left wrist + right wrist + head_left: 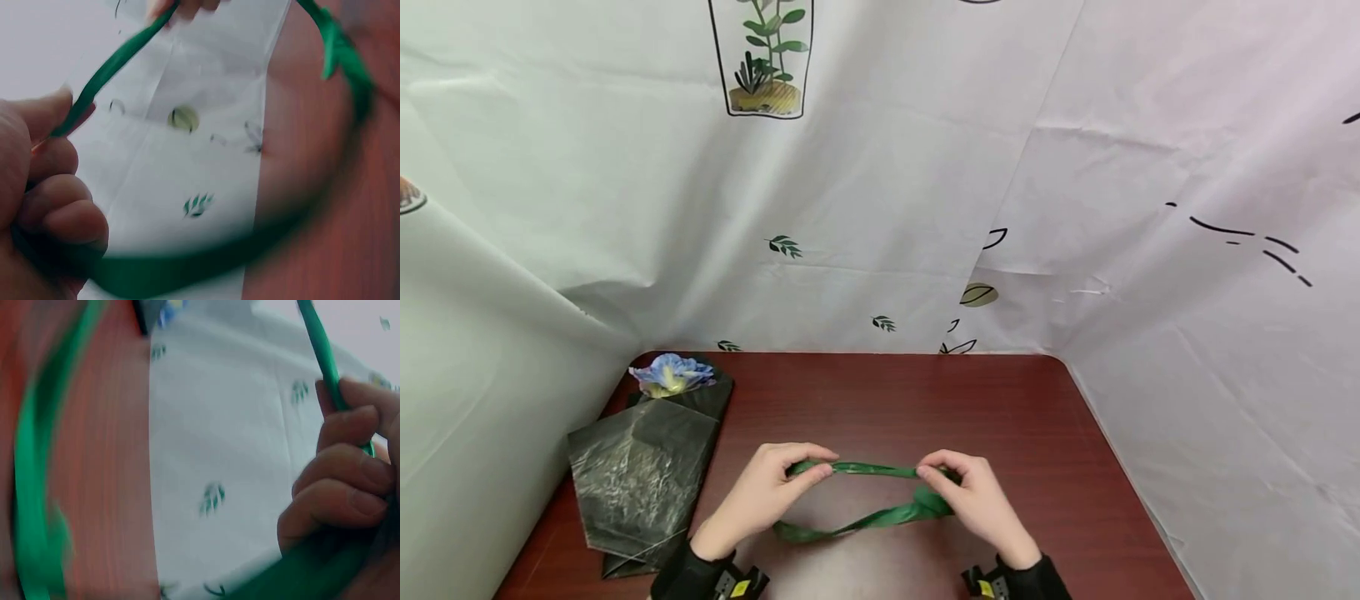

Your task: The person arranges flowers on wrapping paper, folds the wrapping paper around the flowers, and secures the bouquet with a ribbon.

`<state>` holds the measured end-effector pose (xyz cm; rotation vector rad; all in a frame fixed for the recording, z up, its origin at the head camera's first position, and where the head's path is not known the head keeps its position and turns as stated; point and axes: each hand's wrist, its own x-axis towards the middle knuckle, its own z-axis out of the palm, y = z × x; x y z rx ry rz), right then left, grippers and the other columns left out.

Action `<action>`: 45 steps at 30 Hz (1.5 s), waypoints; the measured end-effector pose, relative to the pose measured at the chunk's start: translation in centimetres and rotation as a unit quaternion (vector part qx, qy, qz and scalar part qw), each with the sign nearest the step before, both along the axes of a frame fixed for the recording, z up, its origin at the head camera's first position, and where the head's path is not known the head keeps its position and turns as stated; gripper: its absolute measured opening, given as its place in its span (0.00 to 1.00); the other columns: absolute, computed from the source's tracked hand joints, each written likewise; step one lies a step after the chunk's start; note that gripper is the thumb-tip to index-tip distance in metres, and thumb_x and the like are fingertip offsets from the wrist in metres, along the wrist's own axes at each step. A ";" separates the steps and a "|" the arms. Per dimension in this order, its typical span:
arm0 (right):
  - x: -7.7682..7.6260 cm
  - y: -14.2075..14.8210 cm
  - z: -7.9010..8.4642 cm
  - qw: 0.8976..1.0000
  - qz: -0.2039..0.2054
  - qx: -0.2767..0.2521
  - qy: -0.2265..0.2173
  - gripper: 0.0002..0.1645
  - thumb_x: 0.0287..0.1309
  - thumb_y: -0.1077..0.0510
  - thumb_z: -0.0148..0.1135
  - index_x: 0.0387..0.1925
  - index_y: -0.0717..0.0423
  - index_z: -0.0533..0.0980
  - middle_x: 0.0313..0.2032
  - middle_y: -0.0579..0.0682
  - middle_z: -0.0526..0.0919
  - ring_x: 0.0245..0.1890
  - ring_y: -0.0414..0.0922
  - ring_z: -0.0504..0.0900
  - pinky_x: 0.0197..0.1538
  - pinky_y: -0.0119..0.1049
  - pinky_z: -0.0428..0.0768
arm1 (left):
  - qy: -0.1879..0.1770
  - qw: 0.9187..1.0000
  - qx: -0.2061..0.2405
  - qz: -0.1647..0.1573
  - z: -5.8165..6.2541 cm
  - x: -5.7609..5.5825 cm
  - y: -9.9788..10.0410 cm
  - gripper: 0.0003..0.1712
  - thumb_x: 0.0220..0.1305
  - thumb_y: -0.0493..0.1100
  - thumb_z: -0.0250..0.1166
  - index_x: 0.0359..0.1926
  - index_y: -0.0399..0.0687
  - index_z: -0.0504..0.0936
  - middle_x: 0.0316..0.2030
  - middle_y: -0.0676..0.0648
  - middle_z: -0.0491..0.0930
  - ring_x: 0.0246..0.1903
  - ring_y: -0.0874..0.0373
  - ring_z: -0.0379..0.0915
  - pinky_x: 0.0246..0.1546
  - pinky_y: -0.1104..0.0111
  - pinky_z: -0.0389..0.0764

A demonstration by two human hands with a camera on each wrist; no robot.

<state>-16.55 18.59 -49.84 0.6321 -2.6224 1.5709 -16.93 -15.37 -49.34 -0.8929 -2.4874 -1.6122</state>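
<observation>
Clock positions refer to the head view, centred on the green strip (872, 469); 12 o'clock is the far side. Dark sleeves (1037, 579) cover both forearms at 5 and 7 o'clock. The left hand (772, 479), at 10 o'clock, pinches the strip between thumb and forefinger; the right hand (973, 492), at 2 o'clock, does likewise. The upper span runs nearly straight between them; the lower span sags toward 6 o'clock, with a gathered fold (929, 502) at 3 o'clock. Whether the loop is closed cannot be told.

Handling: the strip appears light, limp, prone to twisting and, by its sheen, possibly slippery. Best hold: a thumb-and-finger pinch across its width.

At 9 o'clock, a dark folded sheet (640, 475) lies near the left sleeve and may restrict that arm. A blue flower (672, 374) rests at its far end, at 10 o'clock. Beyond the table (1015, 417), a printed cloth (865, 167) limits reach at 12 o'clock.
</observation>
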 end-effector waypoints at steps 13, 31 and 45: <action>0.2 8.5 1.9 0.997 -0.055 0.028 -0.052 0.06 0.74 0.50 0.67 0.40 0.45 0.85 0.30 0.43 0.83 0.27 0.42 0.72 0.34 0.38 0.72 | 0.068 0.995 -0.065 -0.041 1.7 -0.2 -5.1 0.12 0.70 0.43 0.74 0.52 0.64 0.91 0.35 0.65 0.82 0.25 0.71 0.66 0.25 0.71 0.70; -0.6 15.2 1.2 0.992 -0.095 0.038 -0.072 0.10 0.72 0.54 0.71 0.49 0.53 0.84 0.40 0.49 0.84 0.31 0.44 0.73 0.34 0.38 0.71 | -0.296 0.950 0.046 -0.083 -0.2 -1.8 -8.3 0.22 0.88 0.46 0.50 0.37 0.37 0.80 0.25 0.45 0.75 0.24 0.42 0.73 0.36 0.59 0.81; -2.2 16.3 -4.5 0.958 -0.222 0.080 0.163 0.25 0.58 0.80 0.71 0.28 0.44 0.92 0.41 0.48 0.83 0.44 0.28 0.83 0.45 0.18 0.76 | -0.410 0.906 0.091 -0.041 -1.8 -1.8 -9.6 0.21 0.83 0.50 0.58 0.28 0.49 0.77 0.18 0.54 0.64 0.14 0.61 0.45 0.18 0.58 0.51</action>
